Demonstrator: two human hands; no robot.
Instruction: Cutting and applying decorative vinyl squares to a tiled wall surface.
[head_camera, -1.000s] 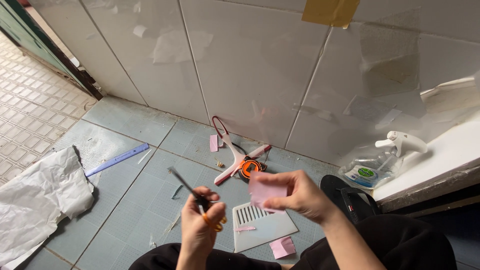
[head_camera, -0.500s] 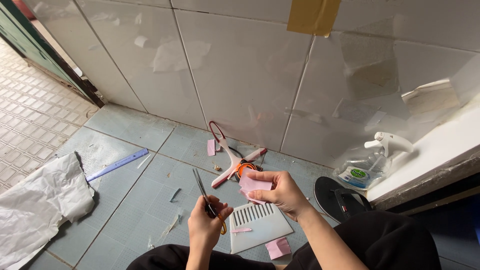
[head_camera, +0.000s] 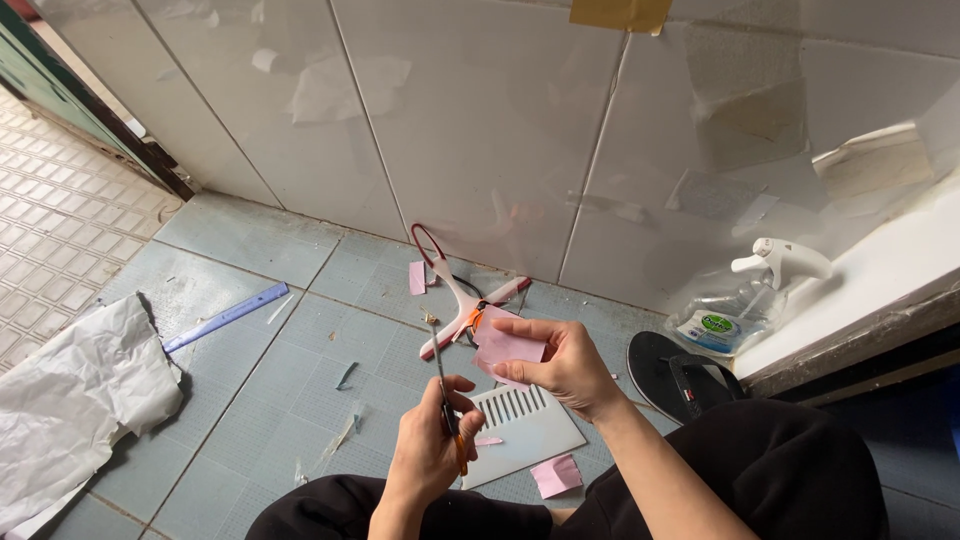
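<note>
My left hand grips a pair of scissors with orange handles, the blades pointing up and away from me. My right hand pinches a small pink paper square just right of the blade tips. Both hands hover over a white vented plastic cover lying on the blue tiled floor. A pink paper scrap lies beside the cover near my knee.
A white and red drone-like frame lies by the wall with another pink scrap. A blue ruler and crumpled white paper are at left. A spray bottle and a black sandal are at right.
My head has moved closer and the view has tilted down. The scissors have swung from a slant to nearly upright, and the pink paper has come nearer the blades.
</note>
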